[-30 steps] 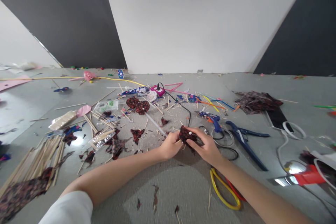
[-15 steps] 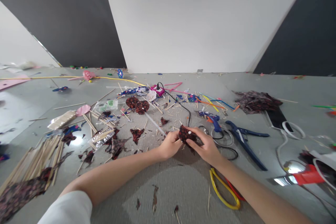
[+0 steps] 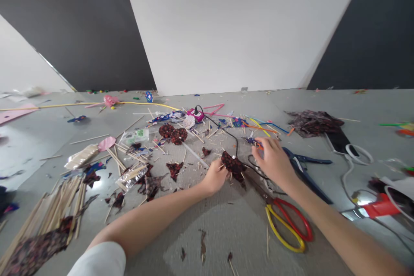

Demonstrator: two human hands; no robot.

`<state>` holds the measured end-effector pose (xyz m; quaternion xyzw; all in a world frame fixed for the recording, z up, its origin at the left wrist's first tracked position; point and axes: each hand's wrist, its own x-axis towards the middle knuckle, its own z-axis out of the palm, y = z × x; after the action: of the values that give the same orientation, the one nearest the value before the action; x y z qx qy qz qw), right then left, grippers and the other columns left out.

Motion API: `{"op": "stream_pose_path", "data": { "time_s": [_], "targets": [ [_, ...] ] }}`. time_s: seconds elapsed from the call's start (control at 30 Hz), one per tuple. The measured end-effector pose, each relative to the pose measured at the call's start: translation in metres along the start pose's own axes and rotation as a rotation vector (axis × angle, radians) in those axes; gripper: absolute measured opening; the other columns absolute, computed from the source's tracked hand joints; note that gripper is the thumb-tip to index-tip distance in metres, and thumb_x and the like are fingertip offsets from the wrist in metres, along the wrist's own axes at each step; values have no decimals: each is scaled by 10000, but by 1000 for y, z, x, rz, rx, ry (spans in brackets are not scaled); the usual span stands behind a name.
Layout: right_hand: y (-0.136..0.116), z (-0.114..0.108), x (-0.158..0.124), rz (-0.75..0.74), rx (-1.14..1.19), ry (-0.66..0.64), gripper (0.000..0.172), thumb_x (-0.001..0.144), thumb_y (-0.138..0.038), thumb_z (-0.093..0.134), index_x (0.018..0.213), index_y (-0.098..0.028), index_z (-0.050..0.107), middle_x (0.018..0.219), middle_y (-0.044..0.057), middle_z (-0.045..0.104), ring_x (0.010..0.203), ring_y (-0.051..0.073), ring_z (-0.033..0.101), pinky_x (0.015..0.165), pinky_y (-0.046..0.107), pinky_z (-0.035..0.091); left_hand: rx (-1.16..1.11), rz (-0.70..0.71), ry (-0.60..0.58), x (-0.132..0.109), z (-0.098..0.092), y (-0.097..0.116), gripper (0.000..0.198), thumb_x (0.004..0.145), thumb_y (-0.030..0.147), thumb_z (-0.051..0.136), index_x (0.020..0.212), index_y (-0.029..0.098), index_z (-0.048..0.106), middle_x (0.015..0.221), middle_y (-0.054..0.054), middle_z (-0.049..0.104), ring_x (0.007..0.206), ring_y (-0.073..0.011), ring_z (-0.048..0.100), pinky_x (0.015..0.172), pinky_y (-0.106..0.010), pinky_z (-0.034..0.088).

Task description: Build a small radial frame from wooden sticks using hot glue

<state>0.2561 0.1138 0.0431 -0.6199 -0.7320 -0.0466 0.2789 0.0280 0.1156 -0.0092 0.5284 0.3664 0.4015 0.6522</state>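
A: Counts, left to right?
B: 1 batch of thin wooden sticks [image 3: 60, 200], too many to count. 3 clear packets [image 3: 82, 156]. 1 pink oval piece [image 3: 106, 143]. 2 round dark fabric pieces [image 3: 178, 136], edges touching. 1 magenta power socket [image 3: 196, 115]. 1 pair of scissors [image 3: 273, 203], one yellow handle, one red. 1 dark blue cutter [image 3: 312, 185]. 1 fabric heap [image 3: 312, 123], 1 phone [image 3: 339, 142] just below it. 1 red-handled tool [image 3: 381, 207].
A: Hands?
B: Left hand [image 3: 215, 177]: fingers closed, pinching the left edge of 1 patterned fabric piece [image 3: 233, 164]. Cloth or stick under the fingertips, can't tell.
A: Where's the piece?
B: Right of the left fingers, sticking out past them above the floor. 1 white dot on top, stick ends poking out.
A: Right hand?
B: Right hand [image 3: 271, 158], well apart from the piece: fingers curled over 1 glue gun [image 3: 249, 140]. Body mostly hidden, grip can't tell.
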Motion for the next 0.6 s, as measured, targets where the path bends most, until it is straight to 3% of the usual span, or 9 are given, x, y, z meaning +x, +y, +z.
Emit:
{"op": "stream_pose_path", "data": {
  "time_s": [0.13,0.23,0.33,0.47,0.6],
  "targets": [
    [36,-1,6,173,-357,-127,359,997,-412,557,1143,-98,652,1138,271,672,1129,422,619,966,520,494,-73,15,8,3,1,1,538,835,655,691,723,223,392,535,102,340,502,-55,259,493,-215,208],
    [51,7,5,303,-307,-284,360,1026,-397,530,1199,-90,603,1075,232,725,1032,363,693,908,438,508,-149,39,9,4,2,2,558,828,683,698,738,225,392,527,109,328,491,-54,260,493,-213,206],
    [54,15,7,411,-299,-349,420,1042,-418,520,1271,-69,571,1103,249,740,1063,377,723,952,466,485,-187,58,7,5,3,4,570,813,693,710,735,223,398,524,111,322,489,-52,259,499,-213,212],
    [54,19,14,553,-237,-332,463,1039,-392,506,1350,-51,548,1166,275,733,1164,424,701,1035,565,431,-166,65,31,6,3,6,565,794,672,733,722,219,403,525,109,318,497,-54,265,508,-213,219],
    [58,14,17,506,-168,-222,449,1062,-406,375,1292,-83,586,1127,245,737,1116,385,706,946,498,495,-130,63,39,5,3,5,519,842,648,690,737,210,432,538,101,326,511,-63,276,518,-214,219]
  ]
}}
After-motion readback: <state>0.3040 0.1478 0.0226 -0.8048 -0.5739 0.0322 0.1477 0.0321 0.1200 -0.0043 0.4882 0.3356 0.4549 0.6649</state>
